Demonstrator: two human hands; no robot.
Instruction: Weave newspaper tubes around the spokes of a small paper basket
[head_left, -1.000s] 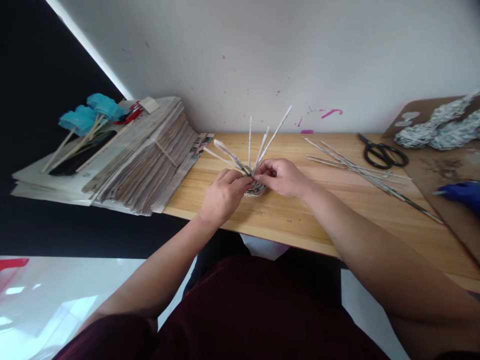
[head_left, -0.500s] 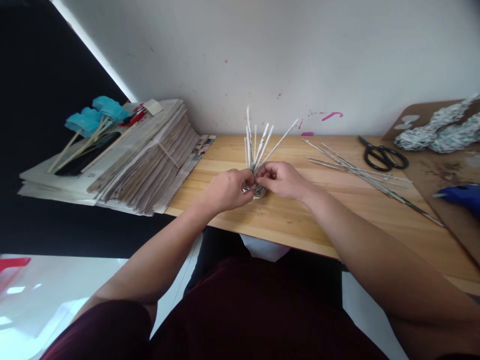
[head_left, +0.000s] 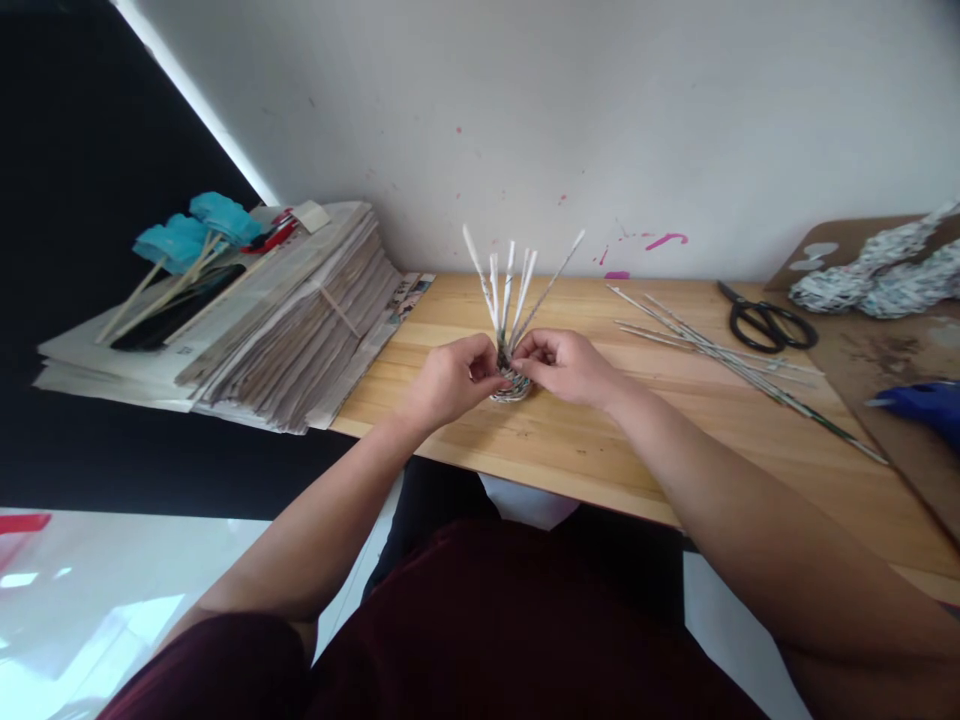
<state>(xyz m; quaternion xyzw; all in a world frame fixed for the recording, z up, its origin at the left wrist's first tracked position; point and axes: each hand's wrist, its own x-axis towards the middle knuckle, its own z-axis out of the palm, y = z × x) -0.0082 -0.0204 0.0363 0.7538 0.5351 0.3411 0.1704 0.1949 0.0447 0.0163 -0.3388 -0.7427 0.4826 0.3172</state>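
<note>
A small woven paper basket (head_left: 512,388) stands on the wooden table between my hands, with several rolled-paper stakes (head_left: 508,285) fanning up out of it. My left hand (head_left: 459,378) grips the basket's left side, fingers curled and thumb pressed near its front. On the right side, my right hand (head_left: 561,365) pinches at the woven rim beside the rightmost stake. The fingertips cover part of the weave, so the exact strand in them cannot be made out.
Loose paper rods (head_left: 720,350) lie on the table to the right, beside black scissors (head_left: 769,318). A blue glue gun (head_left: 926,402) and bundled woven paper (head_left: 870,275) rest on brown board. At left sits a tall newspaper stack (head_left: 292,310) bearing blue paper flowers (head_left: 199,235).
The basket has turned between my hands, and its stakes now spread wider, one leaning left. My left fingers have shifted slightly left, showing more of the weave.
</note>
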